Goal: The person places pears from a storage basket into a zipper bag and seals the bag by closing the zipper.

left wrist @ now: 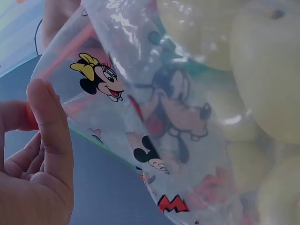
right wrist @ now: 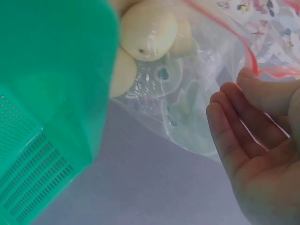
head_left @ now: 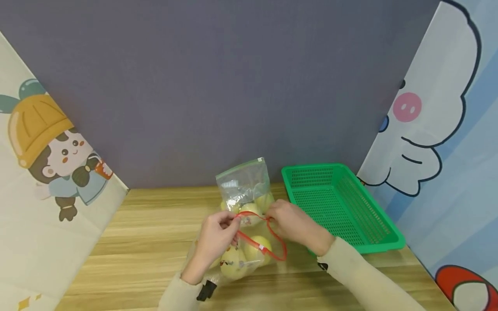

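Note:
A clear zip bag (head_left: pixel 254 244) printed with cartoon figures has a red zip edge, its mouth spread into a loop. Pale yellow round fruits (head_left: pixel 233 264) lie inside it. My left hand (head_left: pixel 215 236) pinches the red edge on one side between thumb and fingers. On the other side my right hand (head_left: pixel 294 222) pinches the same edge, and the right wrist view shows its thumb and fingertips (right wrist: pixel 248 82) at the red strip. Behind stands a second clear zip bag (head_left: pixel 242 183) with a green zip, also holding pale yellow fruits (head_left: pixel 264 202).
A green plastic basket (head_left: pixel 375 249) with slotted walls stands right of the bags, close to my right forearm. The wooden table (head_left: pixel 151 233) runs up to a grey back panel (head_left: pixel 218 95). Cartoon-printed panels (head_left: pixel 420 129) flank both sides.

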Motion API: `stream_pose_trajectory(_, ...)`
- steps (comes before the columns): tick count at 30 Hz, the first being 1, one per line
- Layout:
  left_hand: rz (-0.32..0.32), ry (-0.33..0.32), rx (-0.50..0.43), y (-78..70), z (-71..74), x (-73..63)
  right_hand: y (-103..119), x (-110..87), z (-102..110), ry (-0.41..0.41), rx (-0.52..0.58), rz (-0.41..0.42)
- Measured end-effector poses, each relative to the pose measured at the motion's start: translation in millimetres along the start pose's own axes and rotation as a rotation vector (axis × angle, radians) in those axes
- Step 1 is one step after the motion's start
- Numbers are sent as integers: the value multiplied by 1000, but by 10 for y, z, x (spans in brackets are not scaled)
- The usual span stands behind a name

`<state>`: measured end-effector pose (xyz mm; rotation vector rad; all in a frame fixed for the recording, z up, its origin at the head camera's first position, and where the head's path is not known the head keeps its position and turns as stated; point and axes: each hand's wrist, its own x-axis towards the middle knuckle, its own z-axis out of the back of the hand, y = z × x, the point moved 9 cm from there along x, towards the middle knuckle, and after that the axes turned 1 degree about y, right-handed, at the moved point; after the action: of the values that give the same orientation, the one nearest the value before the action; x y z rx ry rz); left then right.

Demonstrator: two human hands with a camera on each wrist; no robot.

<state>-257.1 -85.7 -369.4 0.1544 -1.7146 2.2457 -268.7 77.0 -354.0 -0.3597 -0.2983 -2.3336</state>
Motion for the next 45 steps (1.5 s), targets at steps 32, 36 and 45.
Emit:
stream_pose_trajectory(32, -199, -22, 148, -498, 349, 14, -23, -137, 999, -223, 309, 10)
stream_pose_trajectory(36, -187, -4, 151, -538, 334, 47, -55, -147, 1056, -241, 319, -17)
stream_pose_trajectory(45, -174, 56, 188, -482, 205, -3, -107, -91, 1018, -258, 339, -68)
